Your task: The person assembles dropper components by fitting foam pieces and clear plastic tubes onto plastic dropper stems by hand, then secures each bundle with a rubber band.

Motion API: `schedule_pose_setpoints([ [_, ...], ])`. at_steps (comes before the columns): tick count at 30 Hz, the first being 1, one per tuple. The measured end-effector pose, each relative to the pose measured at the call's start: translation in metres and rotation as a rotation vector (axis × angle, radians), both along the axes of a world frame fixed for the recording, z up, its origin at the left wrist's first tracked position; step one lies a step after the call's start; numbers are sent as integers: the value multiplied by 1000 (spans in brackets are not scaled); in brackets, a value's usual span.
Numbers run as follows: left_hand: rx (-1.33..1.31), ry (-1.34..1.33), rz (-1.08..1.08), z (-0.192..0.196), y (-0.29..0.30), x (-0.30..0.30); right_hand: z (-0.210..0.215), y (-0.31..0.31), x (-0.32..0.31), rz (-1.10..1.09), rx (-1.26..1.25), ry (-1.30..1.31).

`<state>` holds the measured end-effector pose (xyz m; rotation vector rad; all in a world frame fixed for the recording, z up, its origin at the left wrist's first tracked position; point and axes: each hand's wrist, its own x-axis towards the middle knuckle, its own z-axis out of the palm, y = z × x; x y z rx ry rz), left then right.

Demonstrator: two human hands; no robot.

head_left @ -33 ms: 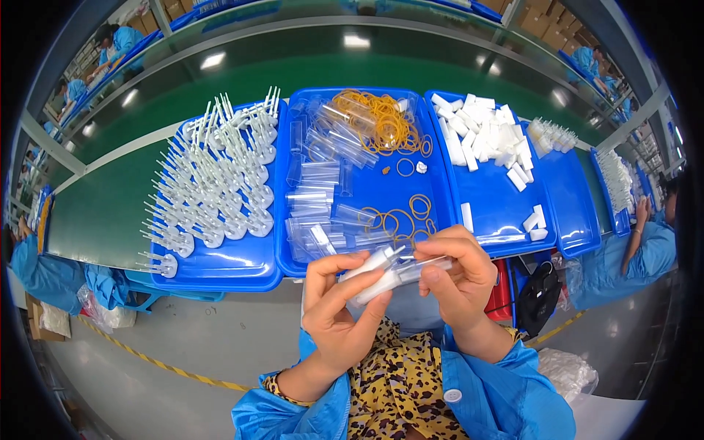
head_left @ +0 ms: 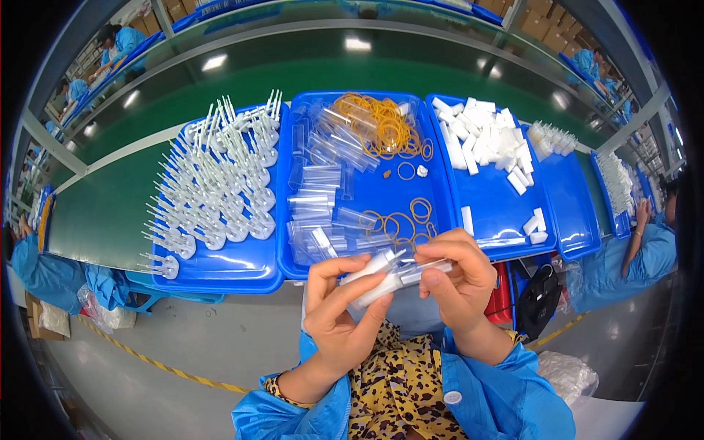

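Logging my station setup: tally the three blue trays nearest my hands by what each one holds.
Tray of white stemmed parts: 1
Tray of clear tubes and rubber bands: 1
Tray of white blocks: 1
Total: 3

Head-worn fisheye, looking down, close over blue trays (head_left: 242,275).

This is a factory assembly line. A long green table (head_left: 308,81) runs across the view from nine to three o'clock, carrying blue trays (head_left: 242,268) sorted with white plastic stemmed parts (head_left: 213,183) at ten o'clock, clear tubes (head_left: 315,198) and rubber bands (head_left: 381,128) at twelve, and small white blocks (head_left: 484,139) at one. Other workers in blue smocks (head_left: 631,264) sit at nine, eleven and three o'clock, with cardboard boxes (head_left: 546,18) stacked behind.
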<state>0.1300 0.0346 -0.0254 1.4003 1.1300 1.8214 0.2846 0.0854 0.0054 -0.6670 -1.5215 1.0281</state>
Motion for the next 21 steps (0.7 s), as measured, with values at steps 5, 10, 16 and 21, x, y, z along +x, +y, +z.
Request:
schedule_pose_setpoints([
  [5,32,11,6,-2,0,0,-2,1,0,28,-67,-9],
  [10,66,89,15,-3,0,1,0,3,-3,46,-230,-30],
  [16,67,259,-25,-1,4,-1,-9,9,-9,-90,-127,27],
  [21,232,409,123,-14,11,5,-11,6,-14,-51,96,-143],
])
